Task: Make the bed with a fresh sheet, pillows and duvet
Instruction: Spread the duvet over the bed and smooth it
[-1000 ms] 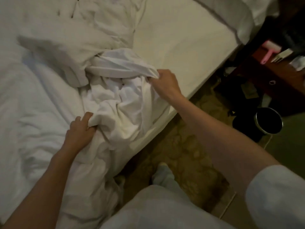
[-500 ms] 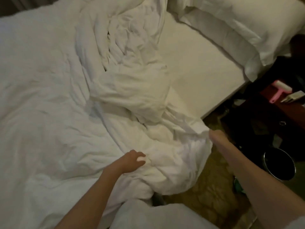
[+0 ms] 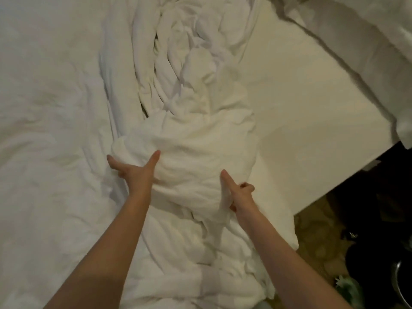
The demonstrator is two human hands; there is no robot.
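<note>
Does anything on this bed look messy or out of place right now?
Yes. The white duvet is bunched into a twisted heap down the middle instead of lying flat, leaving the mattress bare on the right. The left hand presses the heap with spread fingers; the right hand pinches a fold.

Hands: I count two, my left hand [image 3: 133, 172] at about 7 o'clock and my right hand [image 3: 239, 194] at about 5 o'clock.
Duvets: one, I make it, a single bunched white duvet [image 3: 189, 139] from 12 o'clock down to 6 o'clock.
Pillows: I see one pillow [image 3: 361, 41] for certain at 2 o'clock; any more I cannot tell.
Bare mattress areas: one, the mattress [image 3: 301, 121] at 3 o'clock.
Bins: one dark bin [image 3: 404, 284] that I can see, cut off at 4 o'clock.
</note>
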